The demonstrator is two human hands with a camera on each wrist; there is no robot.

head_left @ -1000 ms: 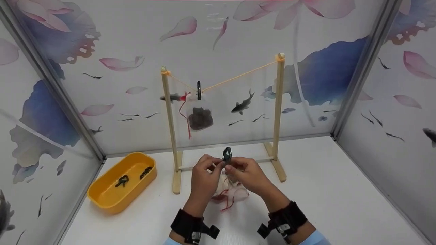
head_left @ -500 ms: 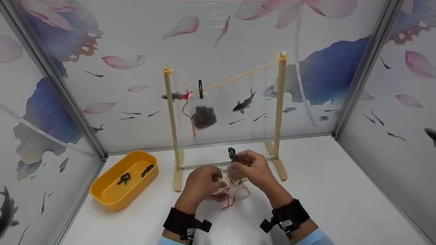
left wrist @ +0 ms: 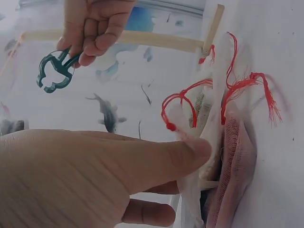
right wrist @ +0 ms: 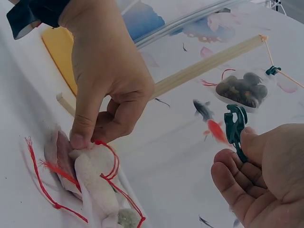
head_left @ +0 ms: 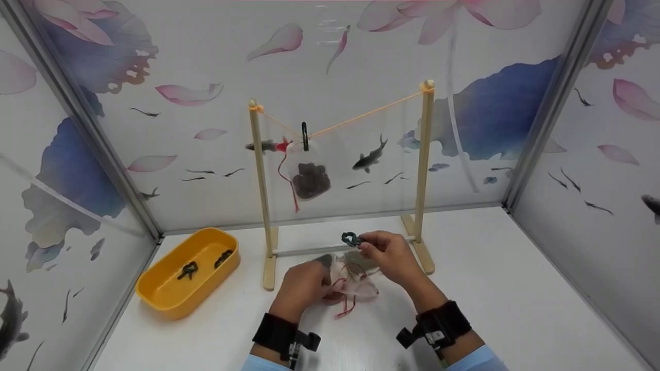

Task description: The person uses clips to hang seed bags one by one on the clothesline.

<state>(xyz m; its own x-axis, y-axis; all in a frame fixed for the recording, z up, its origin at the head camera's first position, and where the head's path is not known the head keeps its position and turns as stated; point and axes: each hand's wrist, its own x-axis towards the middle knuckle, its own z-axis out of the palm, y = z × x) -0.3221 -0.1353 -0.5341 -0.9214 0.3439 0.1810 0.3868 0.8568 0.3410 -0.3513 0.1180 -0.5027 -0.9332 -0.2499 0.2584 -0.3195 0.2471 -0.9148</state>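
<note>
My right hand (head_left: 390,256) pinches a dark green plastic clip (left wrist: 54,71) by its handles, above the table; its jaws point away from the fingers. Lower down, my left hand (head_left: 300,285) pinches the top of a white drawstring pouch (right wrist: 97,183) with red cords between thumb and fingers. This pouch lies in a small pile with a pinkish mesh pouch (left wrist: 232,166) and a greyish-green one (right wrist: 127,217). Behind the hands, a clear pouch (head_left: 311,180) of dark lumps hangs from an orange string (head_left: 368,114), held by another clip (head_left: 305,136).
The string spans two wooden posts (head_left: 424,165) on flat feet, joined by a low bar (head_left: 309,250). At the left stands a yellow tray (head_left: 154,304) with several green clips (head_left: 188,269). Printed panels (head_left: 361,67) enclose the white table (head_left: 495,288) at the back and sides.
The left hand has let go of the clip, moved down to the pile and taken the white pouch. The right hand has kept the clip, moved slightly right and turned it sideways.
</note>
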